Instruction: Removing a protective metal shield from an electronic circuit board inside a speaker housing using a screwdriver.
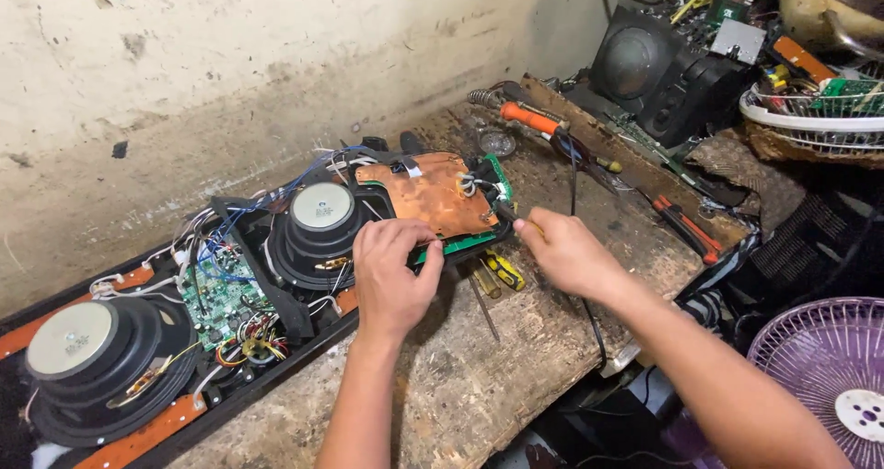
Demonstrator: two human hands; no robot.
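Fingers of your left hand [394, 276] pressed curled on the copper-coloured board [433, 193]; your right hand [566, 253] pinched a screwdriver [509, 215] at its edge.

A single head-worn camera is looking down and forward from above the person's shoulders, tilting steeply toward the worktop [516, 368]. It is sitting close, so both forearms are entering from the bottom edge and the left hand [394, 280] and right hand [566, 253] are landing near the middle of the frame. Beyond the grip of the hands, the view is facing a stained wall [230, 82]. To the right of the grip it is taking in cluttered shelving and a purple fan [829, 377] low in the corner. No second view is sharing this scene.
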